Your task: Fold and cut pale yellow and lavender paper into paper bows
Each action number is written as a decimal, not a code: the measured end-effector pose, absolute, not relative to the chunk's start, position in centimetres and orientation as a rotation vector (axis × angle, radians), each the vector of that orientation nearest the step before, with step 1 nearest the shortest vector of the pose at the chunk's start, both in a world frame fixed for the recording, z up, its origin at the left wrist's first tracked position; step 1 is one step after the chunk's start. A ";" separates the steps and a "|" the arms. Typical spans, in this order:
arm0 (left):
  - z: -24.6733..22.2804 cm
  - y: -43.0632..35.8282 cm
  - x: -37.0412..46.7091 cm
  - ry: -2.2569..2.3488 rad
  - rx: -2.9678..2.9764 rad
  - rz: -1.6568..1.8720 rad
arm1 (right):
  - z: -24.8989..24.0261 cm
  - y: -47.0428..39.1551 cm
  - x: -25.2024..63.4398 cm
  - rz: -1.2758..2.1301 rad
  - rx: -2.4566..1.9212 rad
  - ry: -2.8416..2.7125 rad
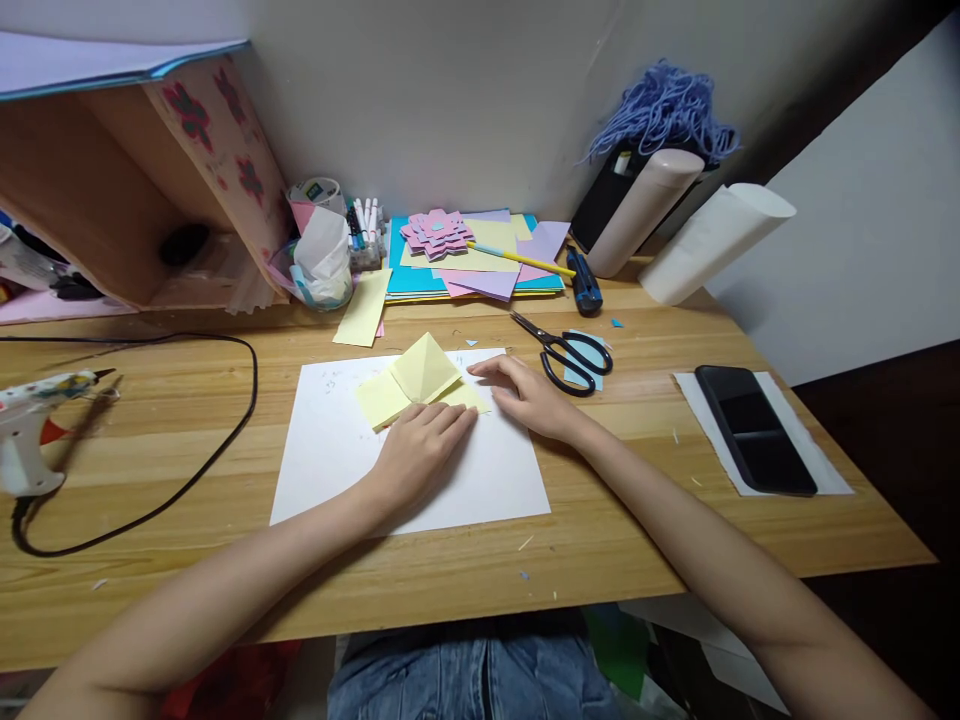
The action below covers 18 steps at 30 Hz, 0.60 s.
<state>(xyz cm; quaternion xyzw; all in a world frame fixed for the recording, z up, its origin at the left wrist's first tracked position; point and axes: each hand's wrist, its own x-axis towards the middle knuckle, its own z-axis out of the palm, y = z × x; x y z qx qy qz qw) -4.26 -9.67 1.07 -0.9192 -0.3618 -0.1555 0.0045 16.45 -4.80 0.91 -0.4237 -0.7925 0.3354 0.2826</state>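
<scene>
A folded pale yellow paper (426,370) lies on a white sheet (337,470) in front of me, with a diamond-shaped raised flap on top. My left hand (420,450) rests on its lower edge, palm down, the fingers laid flat over the paper. Just to the right, my right hand (529,398) is open on the white sheet's edge, thumb and index finger apart and nothing visible between them. Black-handled scissors (566,352) lie beyond the right hand, partly over a small light blue paper (592,350).
A white glue gun (30,430) with a looping black cord lies at left. Behind are a cardboard box (259,190), markers (365,222), a pink paper flower (437,235) on coloured papers, a pencil (525,260), a blue-black cutter (584,285) and white rolls (712,245). A phone (754,430) lies right.
</scene>
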 end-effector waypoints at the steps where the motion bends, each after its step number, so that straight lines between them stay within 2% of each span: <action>1: 1.2 -9.7 -4.2 -1.096 -2.876 -0.492 | 0.7 -4.9 16.0 0.895 -1.119 -2.114; 6: 1.5 -9.3 -4.1 -0.919 -2.921 -0.541 | 0.1 -4.9 14.3 0.837 -1.124 -2.110; 18: 1.5 -8.7 -4.9 -0.799 -3.155 -0.497 | 0.3 -5.0 14.9 1.021 -1.186 -1.894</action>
